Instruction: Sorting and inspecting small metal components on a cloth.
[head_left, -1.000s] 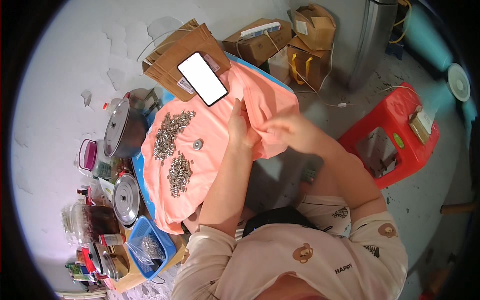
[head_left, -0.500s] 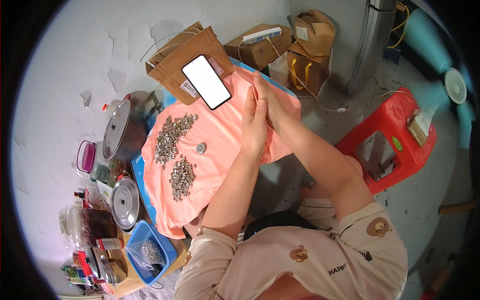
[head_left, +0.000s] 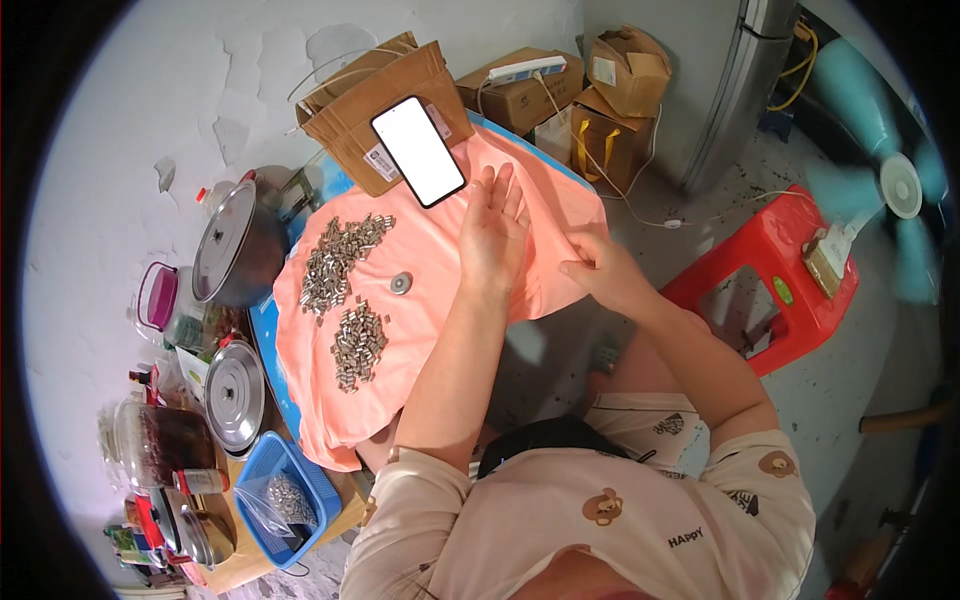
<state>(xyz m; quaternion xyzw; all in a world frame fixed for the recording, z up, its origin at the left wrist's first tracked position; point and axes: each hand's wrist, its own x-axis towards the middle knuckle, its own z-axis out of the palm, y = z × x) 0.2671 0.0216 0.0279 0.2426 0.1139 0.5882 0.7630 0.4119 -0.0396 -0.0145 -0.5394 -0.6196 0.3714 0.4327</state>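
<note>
My left hand [head_left: 493, 235] lies palm up over the peach cloth [head_left: 430, 250], its fingers loosely spread and nothing in it. My right hand [head_left: 608, 268] is at the cloth's right edge, thumb and fingers against the fabric; I cannot tell whether they pinch it. The cloth covers most of the blue table [head_left: 265, 333], probably so small metal pieces do not roll or scatter. Those silvery cylinders sit toward the table's left edge in two separate heaps, the larger heap [head_left: 338, 265] beyond the smaller heap [head_left: 358, 347], perhaps to keep two lots apart. A round grey disc [head_left: 400, 283] lies alone between them and my left forearm. Near the far edge, the smartphone [head_left: 420, 152] leans on a cardboard carton [head_left: 350, 140], which seems to tilt its lit screen toward me. Past the near left corner, a blue basket [head_left: 320, 470] contains a clear bag [head_left: 288, 498], its walls likely stopping spills.
</note>
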